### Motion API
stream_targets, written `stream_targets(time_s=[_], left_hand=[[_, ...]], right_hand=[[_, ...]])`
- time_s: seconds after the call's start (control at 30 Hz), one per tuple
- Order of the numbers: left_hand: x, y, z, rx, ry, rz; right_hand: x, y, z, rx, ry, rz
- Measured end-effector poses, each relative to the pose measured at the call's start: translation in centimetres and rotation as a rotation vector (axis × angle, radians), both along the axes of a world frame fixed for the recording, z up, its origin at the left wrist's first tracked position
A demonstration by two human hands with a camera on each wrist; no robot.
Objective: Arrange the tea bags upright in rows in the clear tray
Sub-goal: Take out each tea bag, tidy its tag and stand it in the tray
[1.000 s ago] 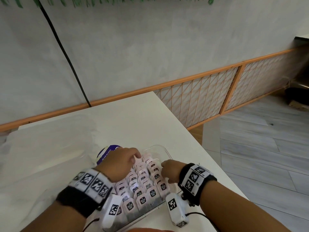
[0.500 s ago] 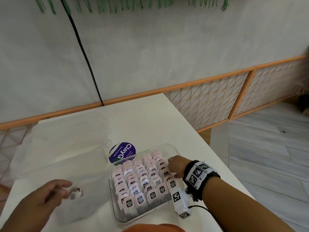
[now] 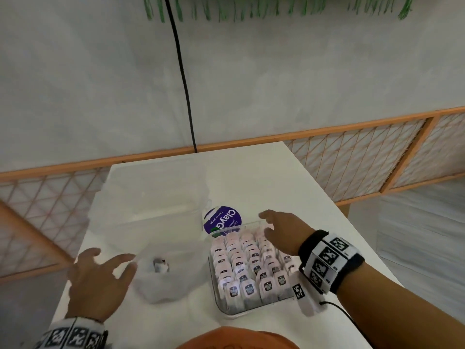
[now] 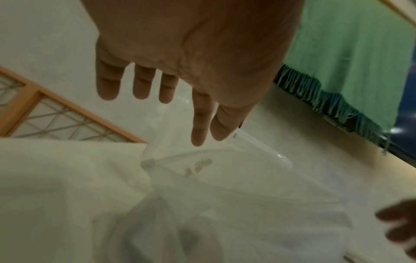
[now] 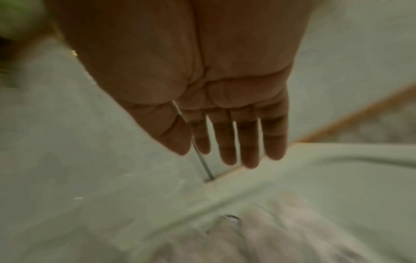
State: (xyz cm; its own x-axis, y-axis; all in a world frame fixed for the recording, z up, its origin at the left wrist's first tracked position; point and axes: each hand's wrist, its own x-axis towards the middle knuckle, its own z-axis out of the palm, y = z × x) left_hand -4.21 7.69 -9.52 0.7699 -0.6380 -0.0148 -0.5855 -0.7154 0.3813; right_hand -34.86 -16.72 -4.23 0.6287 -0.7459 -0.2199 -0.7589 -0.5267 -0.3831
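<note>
Our left hand (image 3: 98,280) has swung out to the plastic bag (image 3: 161,278), fingers spread and empty; our right hand (image 3: 281,233) hovers open over the tea bags (image 3: 249,268). We could topple those rows in the clear tray (image 3: 226,307) by brushing them.

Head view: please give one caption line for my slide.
Open hands, left hand and right hand, flank a clear tray of upright tea bags.

— What's behind the white counter (image 3: 251,177)?
— A pale grey plaster wall (image 3: 276,84), with an orange wooden lattice rail (image 3: 352,159) along its foot. A black cable (image 3: 185,84) hangs down it, green fringe (image 3: 251,8) dangling up top.
— The floor?
— Grey planks (image 3: 422,243), off to the right.
</note>
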Motion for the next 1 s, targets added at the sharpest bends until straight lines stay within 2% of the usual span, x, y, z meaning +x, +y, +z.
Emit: stream_targets(time_s=[0.07,0.17,0.23,0.3,0.37,0.4,0.47,0.53,0.6,0.67,0.73,0.83,0.9,1.0], left_hand=[[0.4,-1.2,-0.9,0.039,0.075,0.007],[0.4,-2.4,-1.2,0.137,0.165,0.013],[-0.2,-3.1,-0.6,0.006,0.121,0.02],[-1.2,-3.1,0.4,-0.152,0.01,-0.032],[-1.8,-3.1,0.5,-0.168,-0.065,-0.145],[-1.8,-3.0,0.2,-0.146,-0.046,-0.18],[-1.4,-2.9,-0.6,-0.031,0.092,-0.2],[-1.3,-2.9,-1.2,0.08,0.273,-0.218],[-1.6,-3.3,-1.3,0.071,0.373,-0.189],[-1.6,-3.7,-1.3,0.028,0.342,-0.097],[-1.8,-3.8,-1.0,0.014,0.264,-0.077],[-2.9,-3.6,0.5,0.005,0.043,-0.242],[-3.4,-3.3,1.3,-0.087,-0.107,-0.33],[-4.1,-2.3,1.5,-0.17,-0.174,-0.359]], right_hand=[[2.6,1.9,2.2,-0.055,-0.045,0.162],[6.7,5.1,3.4,-0.095,-0.053,0.43],[8.8,7.1,3.0,-0.074,-0.042,0.563],[10.5,8.4,2.2,-0.164,0.076,0.662],[11.8,9.1,1.3,-0.271,0.244,0.706],[12.2,9.4,1.0,-0.302,0.321,0.711],[12.7,9.9,0.5,-0.318,0.39,0.742],[12.6,10.5,0.0,-0.298,0.383,0.801],[12.4,11.2,-0.1,-0.264,0.375,0.863],[12.3,11.4,-0.4,-0.248,0.386,0.863],[12.4,11.2,-0.7,-0.237,0.377,0.779],[12.6,10.5,-0.7,-0.18,0.327,0.594],[12.3,10.1,-0.4,-0.158,0.243,0.5],[11.6,9.8,-0.1,-0.152,0.141,0.481]])
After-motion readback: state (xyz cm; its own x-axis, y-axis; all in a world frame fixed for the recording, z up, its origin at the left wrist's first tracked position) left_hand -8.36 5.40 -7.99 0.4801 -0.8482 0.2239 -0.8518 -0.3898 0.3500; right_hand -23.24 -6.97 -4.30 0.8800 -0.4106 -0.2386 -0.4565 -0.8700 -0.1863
